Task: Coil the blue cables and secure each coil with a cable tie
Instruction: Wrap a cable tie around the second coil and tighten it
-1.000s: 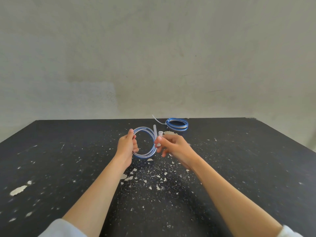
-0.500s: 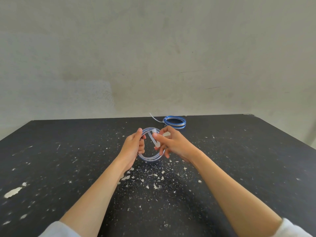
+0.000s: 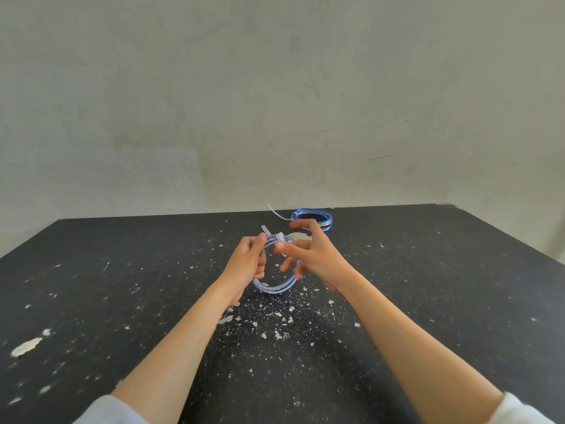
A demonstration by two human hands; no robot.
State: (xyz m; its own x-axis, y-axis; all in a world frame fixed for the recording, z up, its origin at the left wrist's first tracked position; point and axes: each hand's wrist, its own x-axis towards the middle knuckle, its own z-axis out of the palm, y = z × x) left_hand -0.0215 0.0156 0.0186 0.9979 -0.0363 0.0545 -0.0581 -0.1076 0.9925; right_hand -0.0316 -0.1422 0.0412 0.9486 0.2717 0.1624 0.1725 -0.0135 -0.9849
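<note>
- Over the middle of the black table point(image 3: 128, 270), I hold a blue cable coil point(image 3: 272, 288) upright and clear of the surface, between both hands.
- My left hand point(image 3: 248, 262) grips the coil's left side, fingers curled round the strands.
- My right hand point(image 3: 312, 255) is at the coil's right side with its fingers spread and the forefinger stretched out above.
- The right thumb lies against a white cable tie point(image 3: 279, 237) at the top of the coil. I cannot tell whether this hand pinches the tie or only touches it.
- The tie's free end sticks up and to the left, just above my left fingertips.
- A second blue coil point(image 3: 324, 216) lies flat near the far edge, with its own tie tail point(image 3: 276, 213) pointing left.
- Pale paint flakes point(image 3: 27, 346) are scattered over the table.
</note>
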